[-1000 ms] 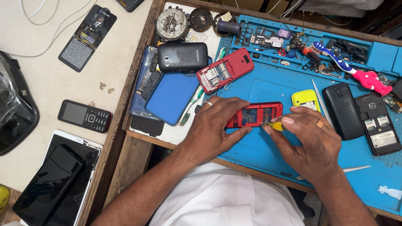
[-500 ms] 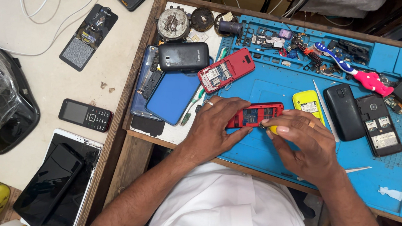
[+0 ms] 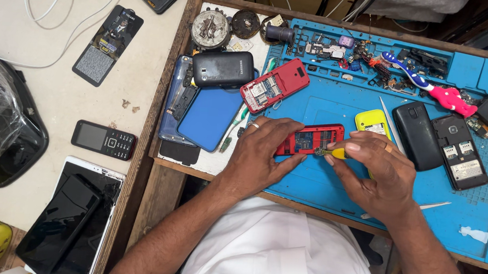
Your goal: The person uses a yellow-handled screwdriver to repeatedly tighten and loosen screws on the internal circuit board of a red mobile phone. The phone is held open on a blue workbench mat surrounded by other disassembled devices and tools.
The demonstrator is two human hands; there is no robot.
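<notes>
My left hand point(image 3: 263, 156) pins a small red phone point(image 3: 311, 139), opened at the back, flat against the blue work mat point(image 3: 321, 183). My right hand point(image 3: 374, 173) grips a yellow-handled screwdriver point(image 3: 334, 153) whose tip touches the phone's right end. A yellow phone shell point(image 3: 373, 123) lies just behind my right hand. Another opened red phone point(image 3: 275, 84) rests further back on the mat.
Two black phones point(image 3: 438, 143) lie at the right, a black phone point(image 3: 223, 68) and a blue cover point(image 3: 209, 117) at the left. Small parts and a pink-handled toothbrush point(image 3: 433, 91) fill the mat's rear slots. A keypad phone point(image 3: 103, 139) and tablets point(image 3: 69, 216) rest on the white table.
Both hands stay on the red phone. My right hand has shifted slightly with the screwdriver at the phone's right end.
</notes>
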